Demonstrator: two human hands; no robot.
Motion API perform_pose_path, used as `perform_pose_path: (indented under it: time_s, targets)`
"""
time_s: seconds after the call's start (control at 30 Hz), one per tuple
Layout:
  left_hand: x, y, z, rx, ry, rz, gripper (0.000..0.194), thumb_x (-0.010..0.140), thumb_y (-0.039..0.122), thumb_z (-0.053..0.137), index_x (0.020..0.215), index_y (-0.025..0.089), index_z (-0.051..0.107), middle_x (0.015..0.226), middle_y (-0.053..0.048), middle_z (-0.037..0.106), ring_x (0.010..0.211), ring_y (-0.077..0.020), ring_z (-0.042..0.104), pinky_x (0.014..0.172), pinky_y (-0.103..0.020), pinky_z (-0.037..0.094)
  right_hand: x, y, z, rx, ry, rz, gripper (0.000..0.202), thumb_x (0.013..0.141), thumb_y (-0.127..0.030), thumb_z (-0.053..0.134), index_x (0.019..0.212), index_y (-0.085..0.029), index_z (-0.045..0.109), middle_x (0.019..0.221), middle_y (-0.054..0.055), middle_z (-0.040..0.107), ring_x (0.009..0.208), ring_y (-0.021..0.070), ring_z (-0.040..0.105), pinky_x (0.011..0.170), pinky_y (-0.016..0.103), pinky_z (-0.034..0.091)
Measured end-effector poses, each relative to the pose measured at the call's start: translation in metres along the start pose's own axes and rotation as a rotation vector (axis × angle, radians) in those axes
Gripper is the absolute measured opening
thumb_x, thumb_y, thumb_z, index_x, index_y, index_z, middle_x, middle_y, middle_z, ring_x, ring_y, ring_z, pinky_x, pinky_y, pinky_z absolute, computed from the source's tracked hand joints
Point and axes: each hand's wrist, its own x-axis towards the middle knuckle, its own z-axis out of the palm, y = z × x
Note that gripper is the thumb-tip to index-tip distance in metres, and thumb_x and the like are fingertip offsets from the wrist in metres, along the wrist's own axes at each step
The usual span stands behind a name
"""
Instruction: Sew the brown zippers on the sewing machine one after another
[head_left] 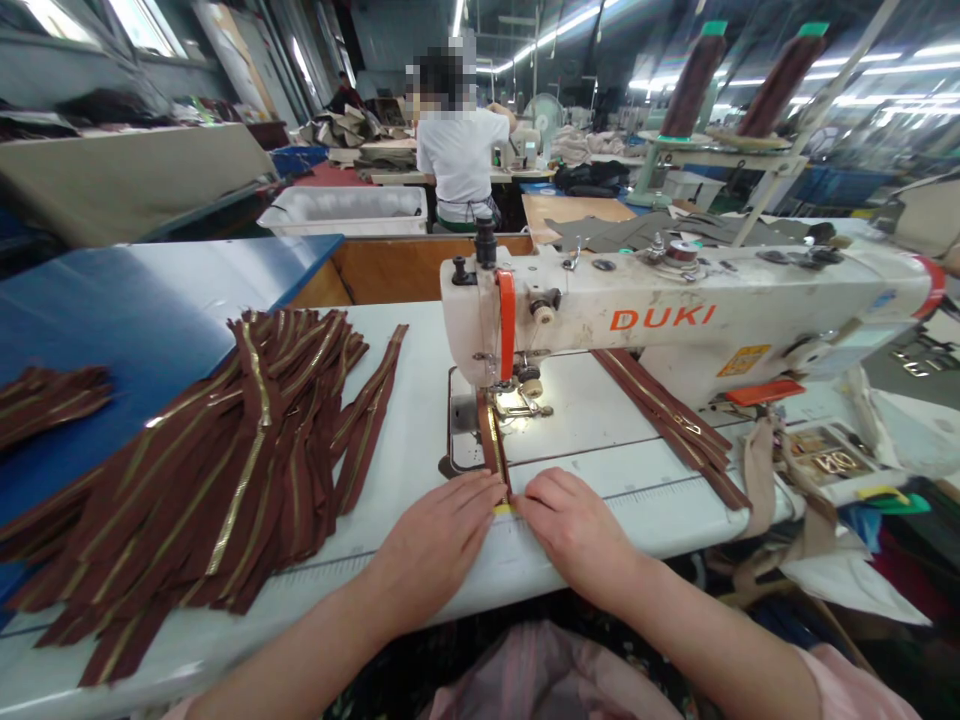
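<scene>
A brown zipper (492,440) with gold teeth runs toward me from under the presser foot of the white sewing machine (577,300). My left hand (439,545) has its fingers together over the left side of the zipper's near end, gripping it. Opposite it, my right hand (574,525) is closed, its fingertips pinching the same end from the right. A bit of yellow shows between the hands. What the fingertips cover is hidden. To the left lies a large pile of brown zippers (255,450). More zippers (667,415) lie to the right under the machine arm.
A blue table (165,290) adjoins on the left, with another brown bundle (52,400) on it. Small metal parts fill a tray (829,455) at right. Two brown thread cones (694,85) stand behind the machine. Beyond a white bin (345,210), a person (459,160) sits facing away.
</scene>
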Motion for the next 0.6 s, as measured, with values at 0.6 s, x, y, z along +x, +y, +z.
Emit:
perform_pose_path:
  time_s: [0.6]
  targets:
    - [0.005, 0.001, 0.001, 0.035, -0.088, 0.030, 0.033, 0.096, 0.017, 0.035, 0.119, 0.015, 0.059, 0.115, -0.010, 0.062, 0.111, -0.0232, 0.054, 0.096, -0.041, 0.047, 0.035, 0.035, -0.008, 0.187, 0.081, 0.068, 0.016, 0.091, -0.014, 0.052, 0.095, -0.016, 0.068, 0.088, 0.007, 0.063, 0.084, 0.0183, 0.055, 0.076, 0.030, 0.048]
